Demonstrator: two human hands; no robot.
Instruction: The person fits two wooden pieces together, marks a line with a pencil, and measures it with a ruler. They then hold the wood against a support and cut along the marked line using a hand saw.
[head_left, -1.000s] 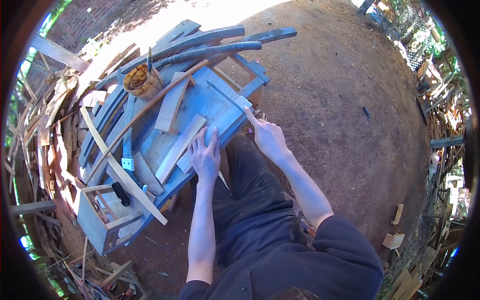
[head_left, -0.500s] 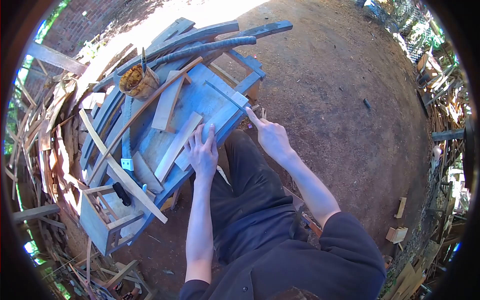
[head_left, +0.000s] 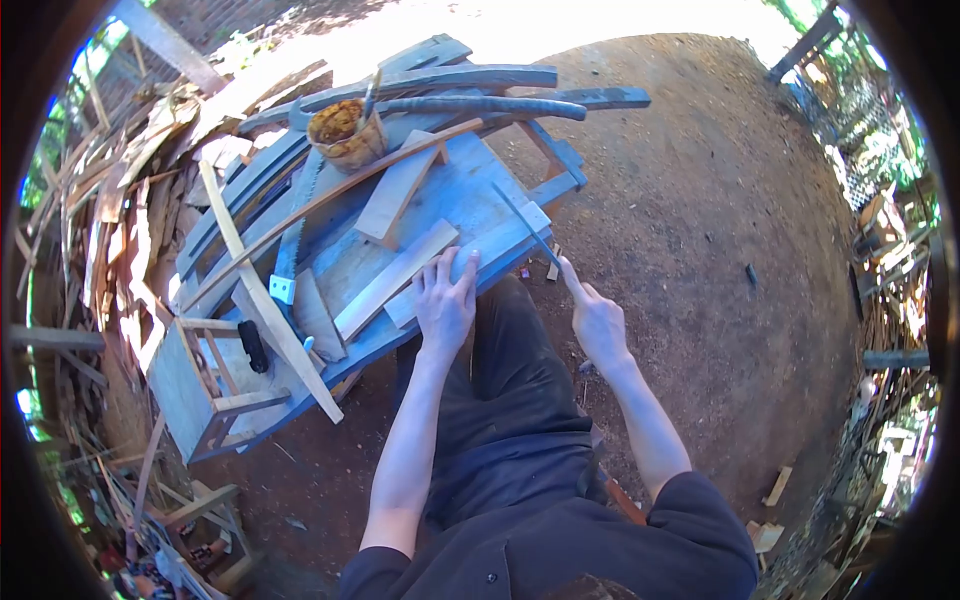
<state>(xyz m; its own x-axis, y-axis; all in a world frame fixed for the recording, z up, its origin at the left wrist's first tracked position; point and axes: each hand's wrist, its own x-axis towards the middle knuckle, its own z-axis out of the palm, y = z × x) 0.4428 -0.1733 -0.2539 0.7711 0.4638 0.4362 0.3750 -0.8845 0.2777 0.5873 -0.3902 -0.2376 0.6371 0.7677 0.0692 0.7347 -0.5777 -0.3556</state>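
My left hand (head_left: 445,298) presses with spread fingers on a pale wood piece (head_left: 500,246) that lies along the near edge of the workbench (head_left: 345,240). A thin dark file-like tool (head_left: 524,217) crosses the piece's right end, and my right hand (head_left: 598,322) is closed round its near end, index finger stretched along it. The tool's handle is hidden in the hand. Just left of my left hand a pale board (head_left: 396,280) lies flat on the bench.
A pot of brown stuff (head_left: 347,135) with a brush, a handsaw (head_left: 287,250), long strips and curved timbers lie on the bench. A small wooden frame (head_left: 190,390) stands at its left end. Scrap wood (head_left: 130,230) is heaped beyond, and someone's patterned clothing shows at bottom left.
My right hand has drawn back toward me and the right, so more of the tool extends past the bench edge. My left hand stays on the wood. The whole view has shifted.
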